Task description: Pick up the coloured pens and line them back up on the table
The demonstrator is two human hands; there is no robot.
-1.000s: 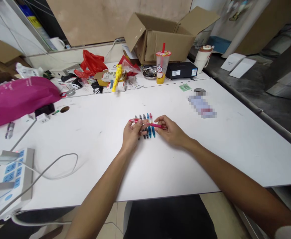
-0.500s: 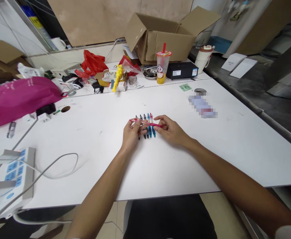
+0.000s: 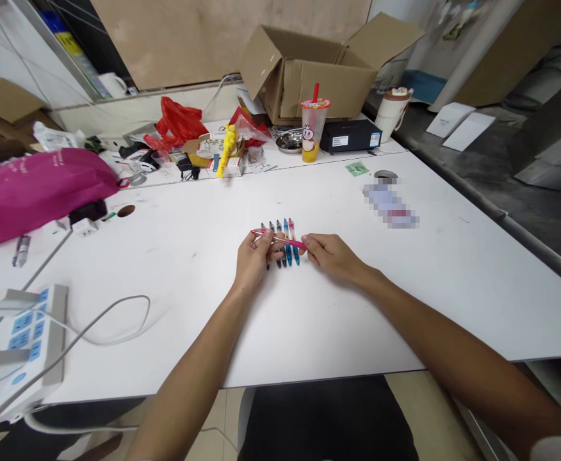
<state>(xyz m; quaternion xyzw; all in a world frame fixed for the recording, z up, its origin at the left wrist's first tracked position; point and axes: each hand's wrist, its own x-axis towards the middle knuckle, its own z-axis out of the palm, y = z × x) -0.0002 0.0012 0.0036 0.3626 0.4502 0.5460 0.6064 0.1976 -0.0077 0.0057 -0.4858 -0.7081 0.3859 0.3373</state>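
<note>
A red pen (image 3: pixel 285 240) lies crosswise between both hands, a little above a row of several pens (image 3: pixel 286 229) lined up side by side on the white table (image 3: pixel 338 307). My left hand (image 3: pixel 254 259) pinches the pen's left end. My right hand (image 3: pixel 331 256) has its fingers closed round the right end. The row holds dark, blue and red pens, and my fingers partly hide their near ends.
A pink bag (image 3: pixel 35 189) and a power strip (image 3: pixel 18 349) with a cable sit at the left. An open cardboard box (image 3: pixel 309 70), a drink cup (image 3: pixel 312 125), a black box (image 3: pixel 350 136) and small clutter stand at the back. A blurred packet (image 3: pixel 390 205) lies to the right.
My right hand has slid a little left along the red pen and now covers more of its right end. My left hand and the row of pens have stayed in place.
</note>
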